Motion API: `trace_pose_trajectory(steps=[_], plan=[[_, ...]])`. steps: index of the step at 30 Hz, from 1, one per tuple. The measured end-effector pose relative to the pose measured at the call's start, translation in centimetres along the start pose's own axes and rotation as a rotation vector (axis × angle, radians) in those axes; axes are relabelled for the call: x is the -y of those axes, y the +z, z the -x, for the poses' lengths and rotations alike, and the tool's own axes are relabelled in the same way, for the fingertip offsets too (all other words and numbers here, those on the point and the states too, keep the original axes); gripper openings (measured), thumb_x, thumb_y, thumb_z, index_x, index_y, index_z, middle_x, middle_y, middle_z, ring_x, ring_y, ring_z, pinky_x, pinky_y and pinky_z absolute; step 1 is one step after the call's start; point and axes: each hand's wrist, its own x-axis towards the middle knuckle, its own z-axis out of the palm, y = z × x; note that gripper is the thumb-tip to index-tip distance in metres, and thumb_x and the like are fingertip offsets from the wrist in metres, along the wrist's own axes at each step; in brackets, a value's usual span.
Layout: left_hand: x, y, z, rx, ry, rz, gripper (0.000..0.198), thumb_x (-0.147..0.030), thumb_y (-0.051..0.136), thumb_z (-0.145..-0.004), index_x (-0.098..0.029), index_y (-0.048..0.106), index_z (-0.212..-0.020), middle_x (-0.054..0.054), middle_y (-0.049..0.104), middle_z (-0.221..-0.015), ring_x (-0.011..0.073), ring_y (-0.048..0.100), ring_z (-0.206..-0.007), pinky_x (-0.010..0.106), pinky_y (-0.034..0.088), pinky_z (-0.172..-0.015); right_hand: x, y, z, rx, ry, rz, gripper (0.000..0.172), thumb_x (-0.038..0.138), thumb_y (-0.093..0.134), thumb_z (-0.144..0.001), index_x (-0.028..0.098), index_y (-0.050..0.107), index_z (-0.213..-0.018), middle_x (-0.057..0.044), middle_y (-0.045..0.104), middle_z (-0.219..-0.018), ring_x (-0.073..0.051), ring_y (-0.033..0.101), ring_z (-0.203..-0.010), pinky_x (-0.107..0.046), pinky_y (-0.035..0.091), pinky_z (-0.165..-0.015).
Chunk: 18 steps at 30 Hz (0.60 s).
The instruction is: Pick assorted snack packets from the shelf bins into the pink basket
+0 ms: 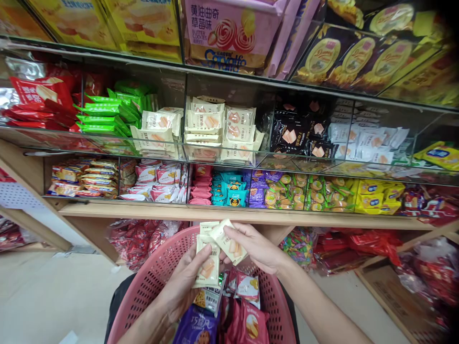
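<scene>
Both hands are above a pink perforated basket [143,274]. Between the thumb and fingers of my left hand [184,282] are cream snack packets [208,268], one in front of another. My right hand [260,246] pinches another cream packet [229,242], tilted and touching the left hand's packets. Below them, the basket holds a purple packet [197,327], dark pink packets [253,325], a pink-and-white packet [248,288] and a black-and-white one [209,298]. Some fingers of my right hand are hidden behind its packet.
Clear-fronted shelf compartments hold similar cream packets [205,119], green packets [107,114], red packets [43,98] and black packets [289,134]. A wooden shelf edge [236,214] runs just beyond the basket. Bagged goods [362,246] sit beneath it; a cardboard box [398,298] stands at lower right.
</scene>
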Motion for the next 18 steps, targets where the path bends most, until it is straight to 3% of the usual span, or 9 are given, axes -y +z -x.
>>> trace_pose_trajectory(steps=[4,6,9,15,18], plan=[[-0.2,0.3,-0.8,-0.073,0.044,0.01,0.037,-0.023,0.07,-0.076,-0.015,0.06,-0.11,0.009,0.072,-0.097,0.0167,0.069,-0.072,0.025,0.055,-0.067,-0.4,0.6,-0.2,-0.287,-0.078,-0.254,0.034,0.041,0.066,-0.077,0.015,0.064,-0.098,-0.004,0.071,-0.074,-0.012,0.065,-0.058,-0.022,0.053,-0.057],[-0.2,0.6,-1.4,-0.128,0.103,0.031,0.036,-0.022,0.069,-0.077,-0.015,0.059,-0.111,0.01,0.072,-0.098,0.0181,0.069,-0.073,0.027,0.056,-0.068,-0.7,1.2,-0.3,-0.321,-0.1,-0.367,0.033,0.04,0.066,-0.076,0.015,0.065,-0.097,-0.006,0.073,-0.083,-0.015,0.068,-0.07,-0.026,0.054,-0.067],[-0.2,1.2,-2.4,-0.157,0.201,0.06,0.039,-0.021,0.067,-0.079,-0.017,0.056,-0.117,0.009,0.071,-0.104,0.0185,0.07,-0.078,0.029,0.055,-0.075,-1.6,2.7,-0.4,-0.273,-0.138,-0.438,0.035,0.041,0.064,-0.078,0.017,0.065,-0.104,-0.006,0.071,-0.1,-0.019,0.066,-0.093,-0.031,0.051,-0.084],[0.3,2.2,-2.3,-0.091,0.178,0.067,0.047,-0.044,0.056,-0.086,-0.016,0.054,-0.124,0.011,0.069,-0.108,0.022,0.068,-0.091,0.032,0.052,-0.084,-3.8,4.7,-1.1,-0.373,-0.251,-0.253,0.043,0.044,0.058,-0.082,0.031,0.054,-0.123,0.001,0.059,-0.128,-0.018,0.051,-0.119,-0.032,0.039,-0.101],[0.4,2.6,-1.7,-0.02,0.174,0.02,0.053,-0.037,0.064,-0.081,-0.02,0.049,-0.129,0.009,0.067,-0.115,0.021,0.065,-0.099,0.029,0.049,-0.088,-4.6,4.7,-1.3,-0.473,-0.275,-0.14,0.057,0.048,0.057,-0.081,0.034,0.04,-0.134,0.002,0.045,-0.141,-0.017,0.039,-0.13,-0.032,0.028,-0.109]])
